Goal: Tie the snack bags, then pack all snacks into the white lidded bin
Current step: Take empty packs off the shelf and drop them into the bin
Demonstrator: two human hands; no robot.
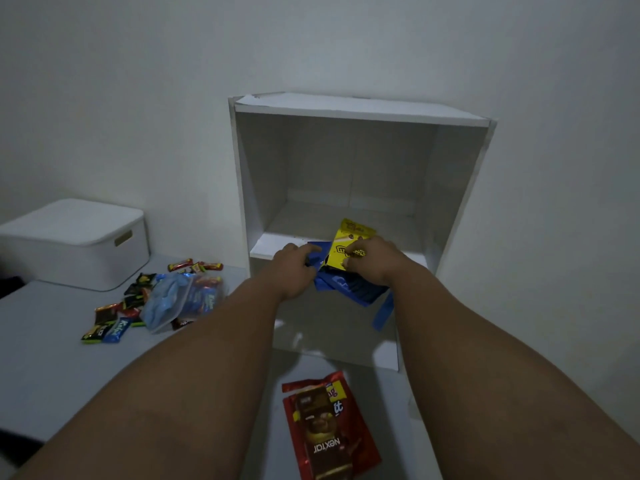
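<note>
Both arms reach into the white open shelf unit (pixel 360 112). My right hand (pixel 375 259) grips a yellow snack bag (pixel 349 239) at the shelf's front edge. My left hand (pixel 294 268) holds a blue snack bag (pixel 353 289) that hangs over that edge, under the yellow one. A red snack bag (pixel 329 427) with a brown packet on it lies on the floor in front of the shelf unit. The white lidded bin (pixel 74 242) stands closed at the left. Beside it lie a clear bag of snacks (pixel 176 299) and several small loose wrapped snacks (pixel 110 323).
The pale floor surface (pixel 52 375) stretches from the bin toward me. The white wall (pixel 138 98) stands behind the bin and the shelf unit. The shelf's upper compartment holds only the two bags at its front.
</note>
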